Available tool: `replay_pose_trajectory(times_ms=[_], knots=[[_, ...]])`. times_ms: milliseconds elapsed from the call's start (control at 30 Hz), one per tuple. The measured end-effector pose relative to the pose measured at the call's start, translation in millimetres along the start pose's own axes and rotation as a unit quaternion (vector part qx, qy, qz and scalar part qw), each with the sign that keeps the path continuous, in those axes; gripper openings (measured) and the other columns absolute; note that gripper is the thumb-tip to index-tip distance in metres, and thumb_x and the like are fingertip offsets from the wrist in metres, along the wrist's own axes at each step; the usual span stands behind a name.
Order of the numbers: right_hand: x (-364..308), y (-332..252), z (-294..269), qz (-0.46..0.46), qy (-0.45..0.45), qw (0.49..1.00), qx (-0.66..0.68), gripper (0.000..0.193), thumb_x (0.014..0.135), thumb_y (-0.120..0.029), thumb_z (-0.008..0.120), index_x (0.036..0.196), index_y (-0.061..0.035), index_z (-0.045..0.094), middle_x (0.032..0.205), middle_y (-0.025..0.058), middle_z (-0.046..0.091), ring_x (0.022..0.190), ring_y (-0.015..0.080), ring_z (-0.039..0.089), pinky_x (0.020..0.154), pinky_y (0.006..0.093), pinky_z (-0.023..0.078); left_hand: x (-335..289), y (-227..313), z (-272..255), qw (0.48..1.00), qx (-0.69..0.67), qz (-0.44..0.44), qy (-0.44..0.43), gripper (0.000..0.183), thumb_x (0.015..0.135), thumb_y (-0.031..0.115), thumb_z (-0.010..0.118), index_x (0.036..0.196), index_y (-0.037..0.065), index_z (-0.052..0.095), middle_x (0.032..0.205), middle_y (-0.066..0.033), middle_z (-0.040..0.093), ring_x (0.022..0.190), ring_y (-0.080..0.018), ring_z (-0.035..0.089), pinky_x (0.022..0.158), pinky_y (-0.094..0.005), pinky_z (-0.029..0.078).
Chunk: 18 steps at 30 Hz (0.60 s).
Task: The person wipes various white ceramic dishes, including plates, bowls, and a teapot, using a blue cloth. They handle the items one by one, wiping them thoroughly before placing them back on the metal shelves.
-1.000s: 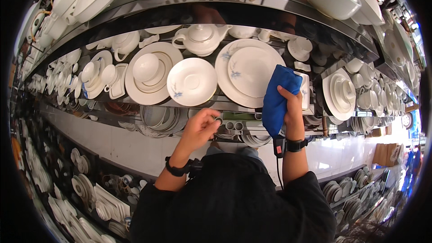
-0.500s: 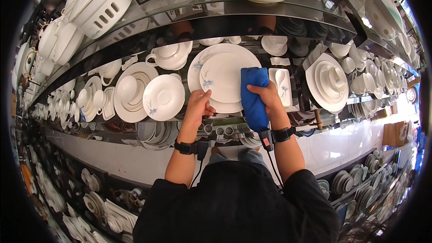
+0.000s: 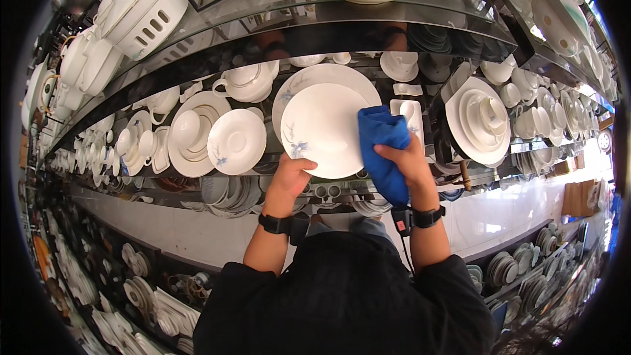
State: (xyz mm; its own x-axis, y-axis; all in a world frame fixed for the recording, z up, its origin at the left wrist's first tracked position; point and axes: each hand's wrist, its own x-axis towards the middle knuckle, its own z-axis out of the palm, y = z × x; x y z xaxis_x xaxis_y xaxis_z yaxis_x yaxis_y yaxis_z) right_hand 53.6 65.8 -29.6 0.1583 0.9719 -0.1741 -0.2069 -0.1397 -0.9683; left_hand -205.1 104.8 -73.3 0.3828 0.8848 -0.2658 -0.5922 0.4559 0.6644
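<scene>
Since half a second ago, the smaller plate has come up off the one larger plate and toward the person, and the left hand has moved onto its rim. It is one plate with blue flowers at its lower left, now in front of the larger one on the shelf. The left hand grasps its near left edge, thumb on top (the other fingers are hidden beneath). The right hand is clenched around one blue cloth, which lies against the plate's right edge. Two black wrist straps show, one on the left wrist, one on the right. To the left stand one saucer with a blue flower and, farther back, one teapot; to the right, partly behind the cloth, is one rectangular dish with a spoon-shaped piece in it
</scene>
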Motion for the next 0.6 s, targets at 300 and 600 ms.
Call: replay_pose_trajectory(times_ms=[300, 600], knots=[[-4, -12, 22, -0.271, 0.195, 0.833, -0.441, 0.059, 0.072, -0.006, 0.072, 0.127, -0.004, 0.051, 0.113, 0.0201, 0.053, 0.105, 0.0411, 0.051, 0.089, 0.0446, 0.044, -42, -20, 25, 0.972, 0.215, 0.042, -0.085, 0.06, 0.073, -0.01, 0.058, 0.131, -0.003, 0.048, 0.12, -0.0091, 0.06, 0.111, -0.0201, 0.057, 0.094, -0.034, 0.046], [-34, -14, 100, -0.396, 0.034, 0.841, -0.367, 0.051, 0.057, 0.0, 0.066, 0.107, -0.0106, 0.064, 0.096, 0.013, 0.054, 0.088, 0.0346, 0.054, 0.071, 0.0418, 0.048, -45, -25, 7, 0.92, 0.326, 0.148, -0.157, 0.061, 0.075, -0.006, 0.064, 0.133, 0.0, 0.046, 0.124, -0.0076, 0.057, 0.112, -0.018, 0.055, 0.096, -0.0335, 0.045]])
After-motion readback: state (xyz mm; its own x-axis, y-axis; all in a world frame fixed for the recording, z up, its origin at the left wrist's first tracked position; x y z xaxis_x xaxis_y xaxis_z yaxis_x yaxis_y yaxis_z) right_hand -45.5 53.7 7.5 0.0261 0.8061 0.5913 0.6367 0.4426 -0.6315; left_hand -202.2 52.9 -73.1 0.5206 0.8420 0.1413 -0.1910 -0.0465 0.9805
